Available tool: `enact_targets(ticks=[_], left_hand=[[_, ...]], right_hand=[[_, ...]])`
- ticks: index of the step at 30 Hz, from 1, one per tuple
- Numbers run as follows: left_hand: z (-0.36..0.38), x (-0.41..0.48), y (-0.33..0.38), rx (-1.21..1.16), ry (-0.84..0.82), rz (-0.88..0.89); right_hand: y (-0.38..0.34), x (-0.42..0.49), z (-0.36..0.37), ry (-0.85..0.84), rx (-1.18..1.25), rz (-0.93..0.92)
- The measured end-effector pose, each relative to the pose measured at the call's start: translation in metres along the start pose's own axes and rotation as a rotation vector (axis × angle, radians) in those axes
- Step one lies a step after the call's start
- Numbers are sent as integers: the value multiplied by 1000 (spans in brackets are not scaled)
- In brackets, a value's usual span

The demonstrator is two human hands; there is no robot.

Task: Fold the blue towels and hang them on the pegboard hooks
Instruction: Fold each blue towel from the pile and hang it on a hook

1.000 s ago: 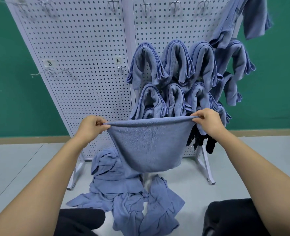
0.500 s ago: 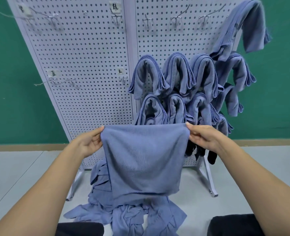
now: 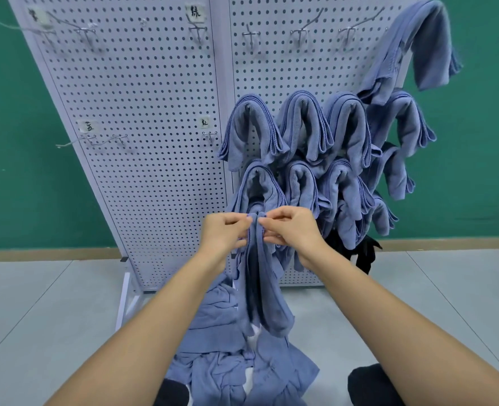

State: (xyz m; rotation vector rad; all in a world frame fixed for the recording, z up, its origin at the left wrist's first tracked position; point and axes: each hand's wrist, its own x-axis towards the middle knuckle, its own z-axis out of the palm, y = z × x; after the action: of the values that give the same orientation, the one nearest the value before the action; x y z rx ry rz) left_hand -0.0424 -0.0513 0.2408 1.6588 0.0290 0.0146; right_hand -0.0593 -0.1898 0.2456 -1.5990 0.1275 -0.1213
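Both hands meet at centre frame, pinching the top corners of one blue towel [image 3: 260, 276] together. Left hand [image 3: 224, 232] and right hand [image 3: 293, 230] are almost touching, thumbs and forefingers clamped on the towel's upper edge. The towel is folded in half lengthwise and hangs straight down as a narrow double strip, its lower end just above the floor pile.

Pile of loose blue towels [image 3: 227, 347] lies crumpled on the grey floor [image 3: 37, 317], near side, at the foot of the white pegboard [image 3: 142, 142].

Pegboard stands upright against the green wall [image 3: 14, 171]. Its right panel carries folded towels [image 3: 303, 130] draped over hooks in two rows, packed side by side, with more on the far right edge. One larger towel [image 3: 412, 45] is slung over the top right corner.

Left panel is mostly bare: empty metal hooks [image 3: 101, 139] at mid height and along the top [image 3: 298, 33]. Small paper labels [image 3: 196, 13] are stuck by some hooks; the writing is too small to read.

Something black [image 3: 362, 253] hangs behind the lower right towels; cannot tell what it is. Dark knees [image 3: 368, 385] show at the bottom edge.
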Motion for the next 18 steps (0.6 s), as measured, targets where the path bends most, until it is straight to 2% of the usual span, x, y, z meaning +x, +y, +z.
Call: enact_targets(ticks=[4,8,12,15,18], left_hand=[[5,0,-2,11,-26,-3],[4,-1,0,-53,-105,40],[2,2,2,-75,-98,16],[0,3,6,-89,-134,-5],[-1,1,11,-91,-261,7]], right_hand=[[2,-3,0,-33,28,-19],[-2,-5,-7,-166,25,-44],[-7,-3,-18,-255,12,-59],[-9,3,-34,-178,-187,-189],[-10,8,-51,-180,-431,-267]])
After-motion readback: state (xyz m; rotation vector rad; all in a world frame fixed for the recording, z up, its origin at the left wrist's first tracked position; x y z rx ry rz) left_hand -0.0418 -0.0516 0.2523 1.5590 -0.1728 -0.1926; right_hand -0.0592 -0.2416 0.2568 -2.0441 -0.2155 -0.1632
